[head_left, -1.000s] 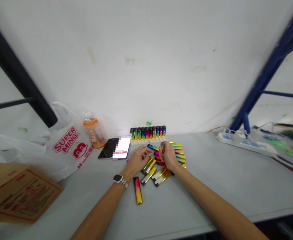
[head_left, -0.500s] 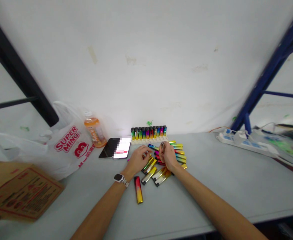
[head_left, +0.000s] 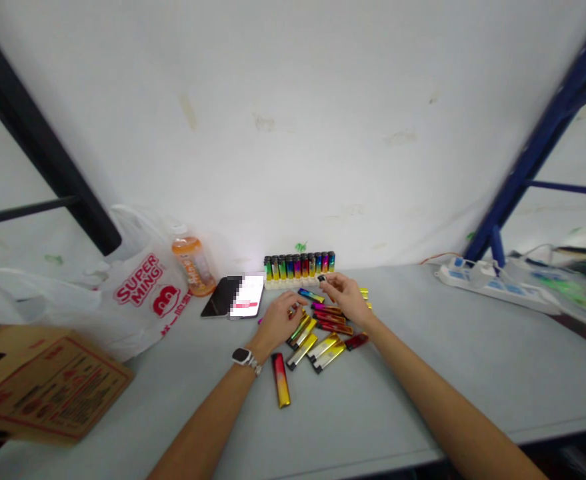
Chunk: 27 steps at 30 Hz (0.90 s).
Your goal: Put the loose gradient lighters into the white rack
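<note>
Several shiny lighters lie loose on the grey table, among them a red and yellow one (head_left: pixel 281 381) nearest the front edge. Behind them, a row of upright lighters (head_left: pixel 297 267) stands in a white rack (head_left: pixel 277 285) by the wall. My left hand (head_left: pixel 281 317) hovers at the left side of the loose lighters, fingers curled; what is between them, if anything, is hidden. My right hand (head_left: pixel 347 297) is just in front of the rack's right end, thumb and fingers pinched on a lighter whose dark top (head_left: pixel 322 279) shows at the fingertips.
On the left are a tablet (head_left: pixel 223 297), an orange drink bottle (head_left: pixel 193 265), a white plastic bag (head_left: pixel 137 303) and a cardboard box (head_left: pixel 55 383). A power strip (head_left: pixel 495 290) with cables lies at the right. Metal posts rise on both sides.
My right hand has shifted slightly right and turned from a fist to a pinch, uncovering more of the loose lighters. My left hand has barely moved. The view has shifted slightly.
</note>
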Each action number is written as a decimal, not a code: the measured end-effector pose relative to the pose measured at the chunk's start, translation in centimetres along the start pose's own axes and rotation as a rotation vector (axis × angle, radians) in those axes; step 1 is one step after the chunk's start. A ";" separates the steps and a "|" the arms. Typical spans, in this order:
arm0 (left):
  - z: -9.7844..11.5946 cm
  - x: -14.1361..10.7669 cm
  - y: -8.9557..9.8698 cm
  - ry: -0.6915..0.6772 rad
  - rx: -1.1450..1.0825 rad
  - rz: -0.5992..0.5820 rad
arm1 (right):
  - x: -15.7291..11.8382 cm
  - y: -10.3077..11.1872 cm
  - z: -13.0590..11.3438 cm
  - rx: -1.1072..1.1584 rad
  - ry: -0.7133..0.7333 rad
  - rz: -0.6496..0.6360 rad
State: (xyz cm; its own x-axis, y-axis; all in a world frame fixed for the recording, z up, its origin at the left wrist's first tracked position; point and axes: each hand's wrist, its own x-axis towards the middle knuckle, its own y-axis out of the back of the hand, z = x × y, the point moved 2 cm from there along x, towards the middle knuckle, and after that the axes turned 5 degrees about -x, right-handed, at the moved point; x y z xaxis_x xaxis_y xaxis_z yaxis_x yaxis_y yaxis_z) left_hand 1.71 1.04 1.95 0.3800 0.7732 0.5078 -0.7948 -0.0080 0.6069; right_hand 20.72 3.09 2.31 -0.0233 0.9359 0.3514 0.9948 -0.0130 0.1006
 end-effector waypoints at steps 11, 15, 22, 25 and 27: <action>-0.6 -0.2 -0.2 0.010 -0.017 0.000 | 6.2 2.0 0.8 -0.560 0.253 -0.033; -0.7 -0.2 -0.2 0.015 -0.019 0.006 | 8.2 2.1 1.4 -0.624 0.272 -0.087; -0.9 -0.2 -0.3 0.004 -0.006 0.005 | 9.2 2.3 1.2 -0.592 0.283 -0.129; -1.0 -0.2 -0.3 -0.001 -0.010 0.010 | 9.7 2.5 1.1 -0.600 0.262 -0.167; -0.9 -0.2 -0.3 -0.003 -0.015 0.010 | 10.2 2.7 0.9 -0.618 0.256 -0.202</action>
State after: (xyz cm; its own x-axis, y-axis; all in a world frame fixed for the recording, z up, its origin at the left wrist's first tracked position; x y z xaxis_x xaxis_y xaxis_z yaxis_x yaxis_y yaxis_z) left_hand 1.43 1.47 1.09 0.3735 0.7710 0.5158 -0.8057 -0.0060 0.5923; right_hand 23.29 12.90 5.37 -0.3003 0.8298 0.4704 0.7315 -0.1162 0.6719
